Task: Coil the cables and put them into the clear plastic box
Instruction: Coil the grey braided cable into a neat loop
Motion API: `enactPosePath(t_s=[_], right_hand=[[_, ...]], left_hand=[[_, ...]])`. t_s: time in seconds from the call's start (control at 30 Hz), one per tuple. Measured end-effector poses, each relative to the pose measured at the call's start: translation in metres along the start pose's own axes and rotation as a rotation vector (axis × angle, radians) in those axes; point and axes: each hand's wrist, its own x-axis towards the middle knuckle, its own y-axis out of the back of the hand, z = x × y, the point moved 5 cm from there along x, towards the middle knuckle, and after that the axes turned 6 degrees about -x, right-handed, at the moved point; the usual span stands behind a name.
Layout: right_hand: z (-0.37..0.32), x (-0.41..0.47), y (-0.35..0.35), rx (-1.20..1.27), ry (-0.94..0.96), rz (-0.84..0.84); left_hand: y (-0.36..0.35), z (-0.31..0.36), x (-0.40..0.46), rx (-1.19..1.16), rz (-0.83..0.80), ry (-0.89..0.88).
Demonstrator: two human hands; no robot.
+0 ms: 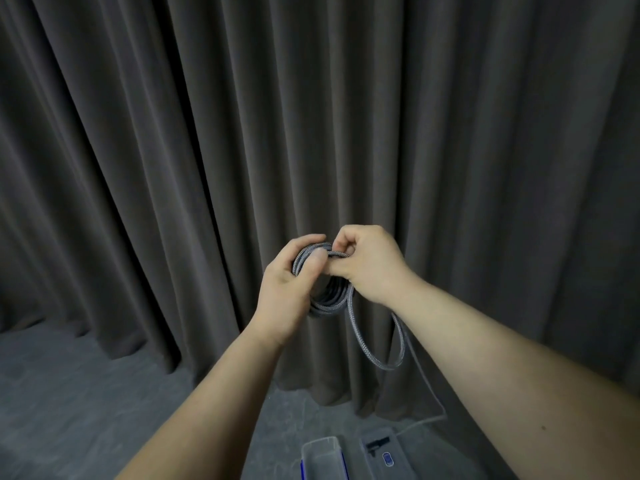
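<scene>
Both hands meet at chest height before a dark curtain: the left hand grips the coiled grey braided cable, the right hand pinches its top strand. One loose loop hangs below; the clear plastic box sits on the floor beneath.

Left arm: bare forearm rising from lower left toward centre. Left hand: fingers curled round a coil, thumb pressed across its top strands. Right arm: bare forearm entering from lower right, angled up and inward. Right hand: knuckles up, fingers curled, pinching a strand at the coil's top, touching the left thumb.
</scene>
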Motion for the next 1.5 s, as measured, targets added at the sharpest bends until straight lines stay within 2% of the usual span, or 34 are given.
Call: enactPosePath(t_s=[0.23, 0.33, 0.47, 0.57, 0.77, 0.87, 0.97, 1.1, 1.2, 1.27, 1.37, 1.5], right_hand=[[-0.009, -0.001, 0.005, 0.296, 0.026, -0.213], [-0.009, 0.002, 0.011, 0.373, -0.06, -0.218], [0.001, 0.002, 0.018, 0.304, -0.161, -0.221], [0.006, 0.004, 0.02, 0.251, -0.104, -0.059], [-0.008, -0.008, 0.023, -0.298, 0.261, 0.431], [-0.014, -0.012, 0.022, -0.393, 0.298, 0.599], [-0.012, -0.008, 0.024, -0.215, 0.174, 0.567], [0.0, 0.001, 0.02, 0.254, -0.082, 0.308], [0.006, -0.001, 0.016, 0.497, -0.217, 0.167], [0.007, -0.002, 0.015, 0.587, -0.257, 0.107], [0.008, 0.003, 0.022, 0.582, -0.262, 0.186], [0.027, 0.013, 0.044, 0.665, -0.348, 0.395]], left_hand=[[0.01, 0.003, 0.005, 0.035, -0.046, -0.025], [0.014, 0.004, 0.005, 0.101, 0.048, -0.072], [0.025, 0.002, 0.006, 0.14, 0.194, -0.072], [0.028, 0.002, 0.009, 0.11, 0.242, -0.037], [0.015, 0.002, 0.011, -0.015, 0.191, 0.043], [0.005, 0.009, 0.006, 0.028, 0.173, 0.009], [-0.002, 0.01, 0.003, 0.0, 0.141, 0.01], [0.008, 0.006, 0.002, 0.022, 0.188, 0.035], [0.018, 0.007, 0.002, 0.024, 0.248, 0.047], [0.019, 0.01, 0.002, 0.039, 0.233, 0.043], [0.017, 0.013, 0.001, 0.102, 0.162, 0.036], [0.026, 0.012, -0.001, 0.12, 0.184, 0.051]])
